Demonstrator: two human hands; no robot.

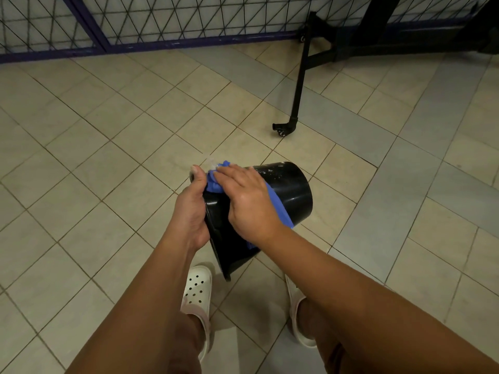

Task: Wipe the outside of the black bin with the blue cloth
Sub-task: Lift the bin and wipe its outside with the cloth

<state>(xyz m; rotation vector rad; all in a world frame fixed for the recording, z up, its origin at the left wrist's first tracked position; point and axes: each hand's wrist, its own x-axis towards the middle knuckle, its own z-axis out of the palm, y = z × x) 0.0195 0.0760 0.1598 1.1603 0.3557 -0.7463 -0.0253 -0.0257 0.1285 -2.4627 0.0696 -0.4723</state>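
Note:
The black bin (pixel 291 193) is tipped on its side above the tiled floor, its base pointing away to the right and its rim toward me. My left hand (pixel 191 209) grips the rim on the left, thumb up. My right hand (pixel 245 201) lies flat on top of the bin's side and presses the blue cloth (pixel 279 209) against it. Bunched cloth shows past the fingertips near the rim, and a strip trails out beside my wrist. Most of the cloth is hidden under the hand.
A black metal stand with a wheeled foot (pixel 283 128) is on the floor beyond the bin to the right. A wire-mesh fence with a purple frame (pixel 162 44) runs along the back. My feet in white clogs (pixel 197 298) are just below the bin.

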